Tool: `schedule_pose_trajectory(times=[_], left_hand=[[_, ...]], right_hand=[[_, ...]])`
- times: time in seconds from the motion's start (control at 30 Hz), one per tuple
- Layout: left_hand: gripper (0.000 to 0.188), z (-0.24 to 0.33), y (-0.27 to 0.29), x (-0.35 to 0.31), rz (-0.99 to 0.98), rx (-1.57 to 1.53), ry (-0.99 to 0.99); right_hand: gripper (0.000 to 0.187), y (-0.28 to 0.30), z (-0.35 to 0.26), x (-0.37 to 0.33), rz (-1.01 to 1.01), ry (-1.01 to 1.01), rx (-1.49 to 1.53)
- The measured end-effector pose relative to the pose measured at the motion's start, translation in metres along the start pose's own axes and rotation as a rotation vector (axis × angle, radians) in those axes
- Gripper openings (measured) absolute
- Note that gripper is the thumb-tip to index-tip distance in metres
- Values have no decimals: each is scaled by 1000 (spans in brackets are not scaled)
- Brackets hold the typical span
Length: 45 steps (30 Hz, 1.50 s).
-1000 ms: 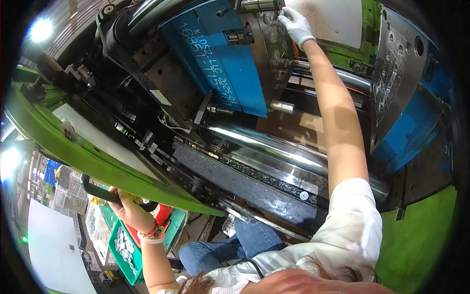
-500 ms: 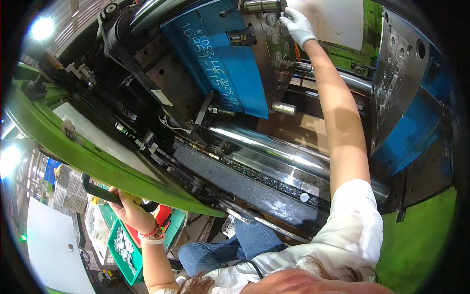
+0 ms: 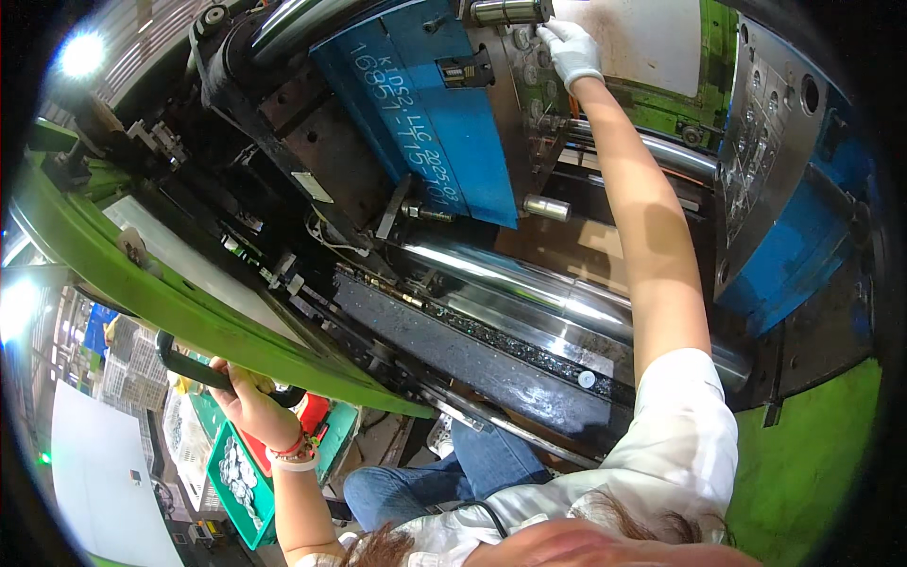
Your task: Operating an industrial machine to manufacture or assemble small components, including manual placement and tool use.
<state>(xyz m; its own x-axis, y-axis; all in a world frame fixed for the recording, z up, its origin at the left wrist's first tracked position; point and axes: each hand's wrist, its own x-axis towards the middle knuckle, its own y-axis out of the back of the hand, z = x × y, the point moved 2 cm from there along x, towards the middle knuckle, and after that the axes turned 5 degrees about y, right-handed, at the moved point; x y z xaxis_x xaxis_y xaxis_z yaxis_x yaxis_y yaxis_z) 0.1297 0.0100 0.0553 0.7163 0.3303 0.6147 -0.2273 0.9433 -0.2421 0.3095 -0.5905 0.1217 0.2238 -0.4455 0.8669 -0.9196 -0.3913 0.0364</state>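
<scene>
The black handle [image 3: 196, 372] of the green machine door [image 3: 203, 317] is gripped by the bare left hand [image 3: 257, 413] at the lower left of the frame, with its fingers closed around the bar; a red bracelet [image 3: 300, 447] is worn at that wrist.

At the upper centre, the white-gloved right hand [image 3: 573, 57] is held at the upper part of the face of a blue-sided mold half [image 3: 444, 132]. The round shapes [image 3: 531, 76] on that face lie just left of and below the gloved fingertips [image 3: 548, 34]. These fingers are bent toward the face; whether anything is pinched between them, or whether the face is touched, cannot be told.

The opposite mold half [image 3: 756, 142] is seen at the upper right, well apart from the glove. Beneath the right forearm, a polished tie bar [image 3: 529, 282] is crossed. A small white disc [image 3: 587, 379] is seen on the dark ledge [image 3: 491, 359] at the lower centre. At the lower left, white pieces [image 3: 238, 477] are held in a green bin [image 3: 262, 540].
</scene>
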Motion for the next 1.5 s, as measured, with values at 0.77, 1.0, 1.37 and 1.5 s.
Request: schedule_pose_trajectory(times=[0.77,1.0,1.37,1.5], left_hand=[[10,-4,1,0,93,40,2],[14,-6,17,7,1,295,-144],[53,12,150,-31,-91,763,-510],[32,-61,331,-48,-72,943,-49]], right_hand=[[43,11,-13,-3,-294,162,-396],[44,30,-50,-28,-296,-233,-173],[35,114,-303,-272,-318,-104,175],[29,148,-351,-356,-552,-282,147]])
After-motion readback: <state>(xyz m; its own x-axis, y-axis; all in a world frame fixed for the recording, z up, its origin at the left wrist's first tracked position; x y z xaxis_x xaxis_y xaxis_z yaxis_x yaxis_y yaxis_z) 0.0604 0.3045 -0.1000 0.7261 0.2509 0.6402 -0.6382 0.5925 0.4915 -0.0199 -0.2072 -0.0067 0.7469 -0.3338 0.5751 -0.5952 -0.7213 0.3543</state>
